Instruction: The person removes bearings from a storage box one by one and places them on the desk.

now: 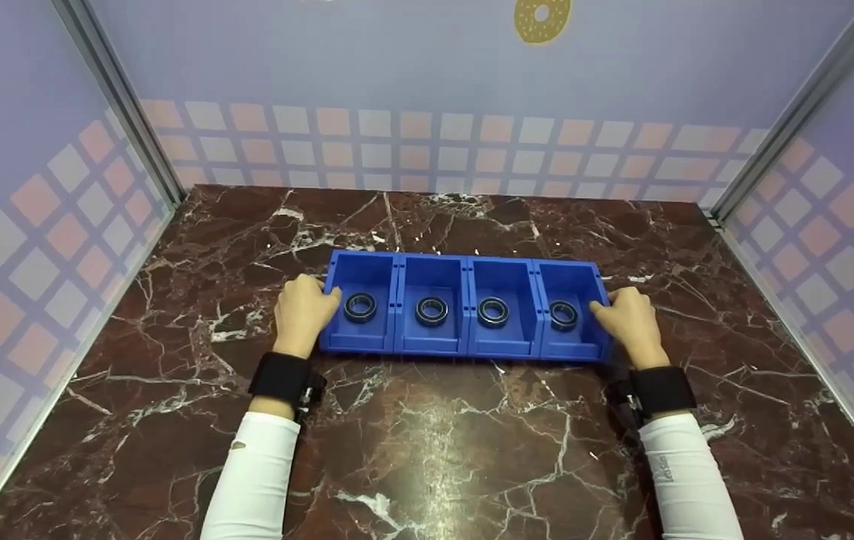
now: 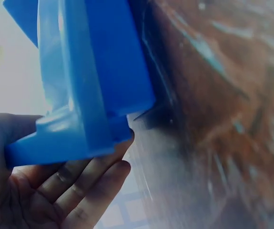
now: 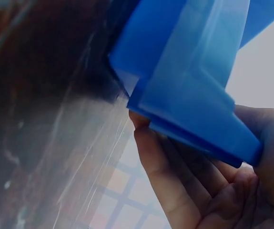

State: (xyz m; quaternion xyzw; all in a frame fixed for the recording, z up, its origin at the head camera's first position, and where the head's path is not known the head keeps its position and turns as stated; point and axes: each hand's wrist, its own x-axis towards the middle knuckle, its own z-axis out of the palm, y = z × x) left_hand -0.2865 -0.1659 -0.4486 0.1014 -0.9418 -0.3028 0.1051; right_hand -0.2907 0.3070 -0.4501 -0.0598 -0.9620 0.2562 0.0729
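A row of joined blue storage bins (image 1: 431, 348) lies across the middle of the view, with one ring-shaped bearing in each compartment. One bearing (image 1: 360, 307) sits in the leftmost compartment, another (image 1: 563, 316) in the rightmost, and others (image 1: 432, 310) between them. My left hand (image 1: 301, 311) grips the left end wall, thumb over the rim; in the left wrist view its fingers (image 2: 86, 188) reach beneath the blue plastic. At the opposite end my right hand (image 1: 630, 322) holds the right wall likewise, its fingers (image 3: 158, 171) under the edge in the right wrist view.
The bins are on or just over a dark red marbled tabletop (image 1: 441, 450); I cannot tell which. Purple panels with pink and white squares (image 1: 415, 146) enclose the back and sides, with metal posts (image 1: 764, 112) at the corners.
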